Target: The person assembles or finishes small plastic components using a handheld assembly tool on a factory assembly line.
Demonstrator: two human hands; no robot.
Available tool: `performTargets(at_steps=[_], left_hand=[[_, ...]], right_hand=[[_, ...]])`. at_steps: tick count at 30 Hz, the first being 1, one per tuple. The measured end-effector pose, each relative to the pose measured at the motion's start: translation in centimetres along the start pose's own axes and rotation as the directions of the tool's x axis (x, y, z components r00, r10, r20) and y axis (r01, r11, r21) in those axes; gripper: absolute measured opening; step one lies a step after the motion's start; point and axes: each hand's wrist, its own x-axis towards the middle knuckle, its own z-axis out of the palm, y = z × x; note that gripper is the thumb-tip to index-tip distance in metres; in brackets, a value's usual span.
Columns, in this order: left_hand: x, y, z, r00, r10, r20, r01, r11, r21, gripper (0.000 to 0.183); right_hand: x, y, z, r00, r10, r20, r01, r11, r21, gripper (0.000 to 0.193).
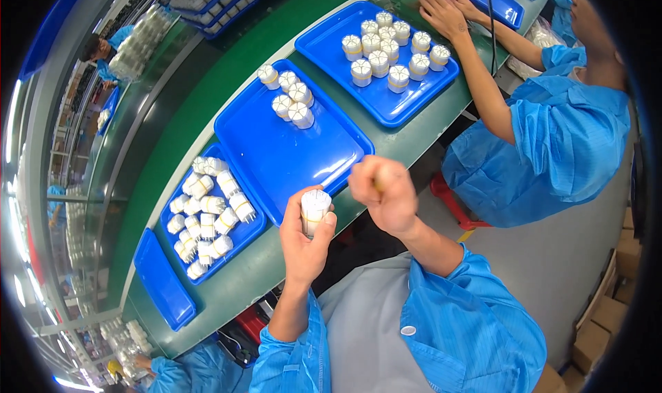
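Upright in my left hand is a white cylindrical part with a thin yellow band round it, gripped between thumb and fingers. My right hand is curled closed just to its right, apart from it and a little blurred; a yellowish bit shows between the fingers, too small to name. Beyond both hands lies a large blue tray with several like white parts grouped at its far end. To the left, a smaller blue tray holds a heap of them, many on their sides, some showing thin pins.
A further blue tray with several upright white parts stands at the far right. On the left lies a blue tray. Co-worker's hands rest on the green bench at the far right. A red stool stands beside that person.
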Motion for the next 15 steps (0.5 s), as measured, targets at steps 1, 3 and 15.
performTargets(at_steps=[1,3,15], left_hand=[[-0.2,0.2,0.0,0.998,-0.069,0.011,0.069,0.996,-0.059,0.038],[-0.3,0.3,0.1,0.999,-0.037,0.016,0.037,0.999,0.018,0.036],[-0.7,1.4,0.9,0.990,-0.117,0.077,0.118,0.993,-0.016,0.032]], right_hand=[[0.0,-0.5,-0.2,0.999,-0.008,0.042,-0.004,0.962,0.272,0.043],[0.3,-1.3,0.6,0.994,-0.055,0.092,0.018,0.933,0.359,0.048],[0.4,-1.5,2.2,0.950,-0.230,0.213,0.091,0.853,0.515,0.055]])
